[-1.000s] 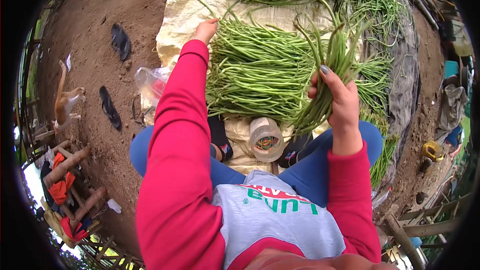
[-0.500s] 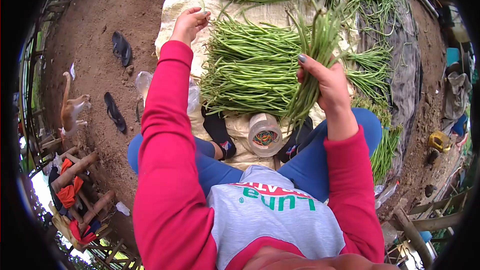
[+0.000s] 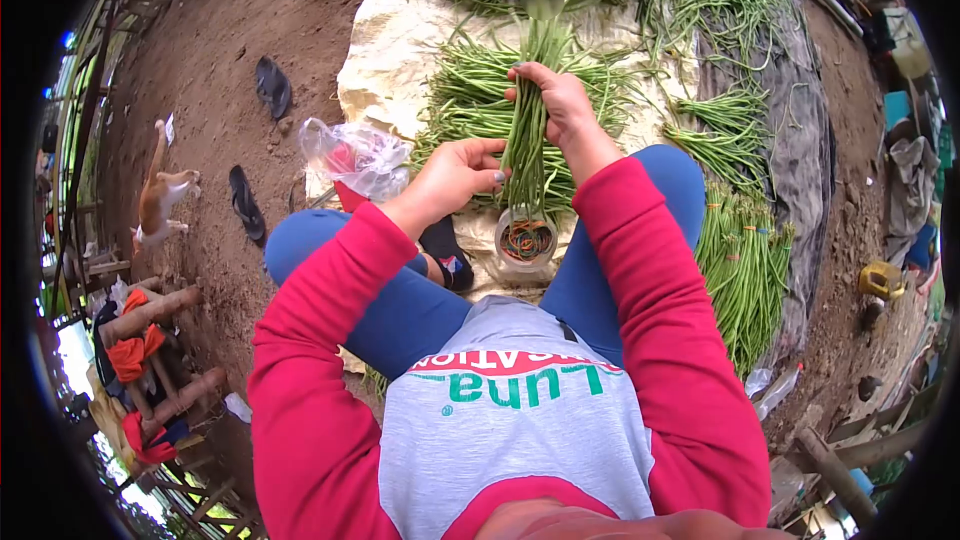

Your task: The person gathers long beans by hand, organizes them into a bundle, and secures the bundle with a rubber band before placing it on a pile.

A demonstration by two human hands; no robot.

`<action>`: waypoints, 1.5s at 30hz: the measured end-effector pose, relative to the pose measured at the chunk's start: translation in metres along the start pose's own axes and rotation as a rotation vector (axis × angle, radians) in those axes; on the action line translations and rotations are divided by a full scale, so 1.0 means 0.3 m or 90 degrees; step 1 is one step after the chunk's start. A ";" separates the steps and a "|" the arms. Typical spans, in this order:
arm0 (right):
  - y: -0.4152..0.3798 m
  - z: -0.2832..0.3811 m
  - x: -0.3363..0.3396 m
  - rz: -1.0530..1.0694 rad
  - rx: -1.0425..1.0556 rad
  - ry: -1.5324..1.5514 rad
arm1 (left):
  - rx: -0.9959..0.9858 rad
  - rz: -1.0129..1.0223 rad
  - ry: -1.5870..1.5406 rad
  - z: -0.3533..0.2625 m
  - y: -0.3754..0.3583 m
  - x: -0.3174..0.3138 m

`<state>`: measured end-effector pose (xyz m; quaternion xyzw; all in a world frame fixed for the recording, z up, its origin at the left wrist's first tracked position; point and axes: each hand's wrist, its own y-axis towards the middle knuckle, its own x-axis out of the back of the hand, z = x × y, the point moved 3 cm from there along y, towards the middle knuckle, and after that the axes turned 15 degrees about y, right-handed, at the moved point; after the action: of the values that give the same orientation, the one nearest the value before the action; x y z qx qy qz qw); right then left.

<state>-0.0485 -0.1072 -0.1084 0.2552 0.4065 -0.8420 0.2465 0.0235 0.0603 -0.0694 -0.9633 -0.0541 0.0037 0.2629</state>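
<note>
The person sits on the ground with knees spread, and the right hand (image 3: pixel 562 105) is clenched around a bunch of long beans (image 3: pixel 527 150), held upright over the lap, its tops blurring against the heap beyond. The left hand (image 3: pixel 455 175) closes on the same bunch lower down from the side, fingers curled round the stems, though how many pods it has hold of cannot be made out. The bunch's lower ends hang down over a clear plastic jar (image 3: pixel 526 238) standing between the legs and hide part of its mouth; a tangle of coloured bands shows inside, but not clearly. Behind the hands the loose pile of beans (image 3: pixel 470 90) lies on a pale sack (image 3: pixel 400 40), half covered by the arms. Tied bundles (image 3: pixel 745 260) lie on the right beside the knee, partly cut off by the blue trouser leg. A crumpled plastic bag (image 3: pixel 355 155) sits just left of the left wrist, its contents unclear. Off on the bare dirt are two sandals (image 3: pixel 245 202) and a small ginger cat (image 3: pixel 160 195) near the dark rim of the view.
</note>
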 end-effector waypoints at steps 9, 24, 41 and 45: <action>-0.098 -0.045 -0.124 0.243 -0.022 -0.103 | -0.129 -0.294 -0.300 -0.072 0.100 0.389; -0.076 -0.017 -0.063 0.140 0.056 -0.165 | -0.046 -0.335 -0.485 -0.130 0.156 0.230; -0.063 -0.032 -0.046 0.148 0.046 -0.123 | -0.140 -0.249 -0.393 -0.122 0.189 0.201; -0.047 -0.021 -0.024 0.121 0.083 -0.062 | -0.050 -0.357 -0.264 -0.099 0.179 0.200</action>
<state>-0.0504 -0.0930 -0.0994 0.2668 0.3126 -0.8508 0.3274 0.0898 0.0057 -0.0698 -0.8991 -0.3689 0.1251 0.2000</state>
